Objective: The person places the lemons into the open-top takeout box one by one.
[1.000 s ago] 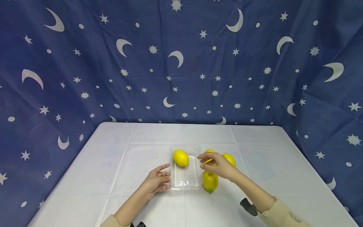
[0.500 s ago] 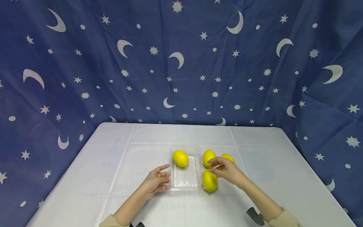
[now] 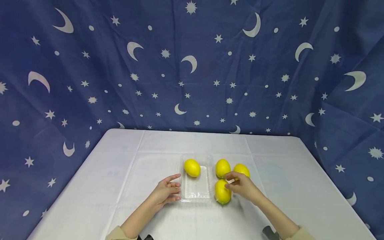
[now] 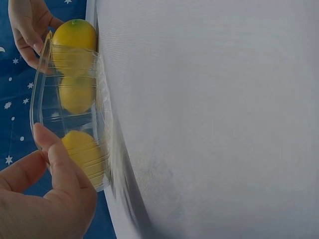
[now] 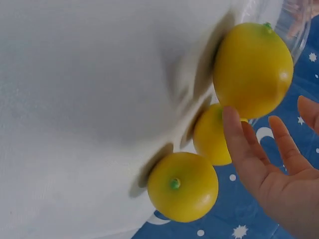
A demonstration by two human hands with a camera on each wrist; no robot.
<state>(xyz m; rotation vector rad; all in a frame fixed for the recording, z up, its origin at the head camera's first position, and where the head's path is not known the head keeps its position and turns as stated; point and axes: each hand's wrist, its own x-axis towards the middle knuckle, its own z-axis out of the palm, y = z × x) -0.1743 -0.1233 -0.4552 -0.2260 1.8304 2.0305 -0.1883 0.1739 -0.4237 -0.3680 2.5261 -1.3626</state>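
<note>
A clear plastic container (image 3: 196, 196) holds one yellow lemon (image 3: 192, 167) near its back left corner. My left hand (image 3: 166, 191) rests its extended fingers against the container's left side; in the left wrist view a fingertip (image 4: 41, 130) meets the rim. To the container's right lie a back lemon (image 3: 223, 167), a right lemon (image 3: 242, 169) partly behind my right hand (image 3: 243, 187), and a front lemon (image 3: 222, 195). My right hand's fingers are spread beside the front lemon. In the right wrist view a fingertip overlaps that lemon (image 5: 253, 69); whether it touches, I cannot tell.
A white cloth covers the table (image 3: 144, 173). Behind it and along both sides hangs a blue curtain (image 3: 207, 63) with moons and stars. A dark wrist camera mount (image 3: 269, 232) shows beside the right forearm.
My right hand has moved from the container's right edge rightward and toward me, down to the front lemon. The back lemon is now uncovered. My left hand has stayed in place.
</note>
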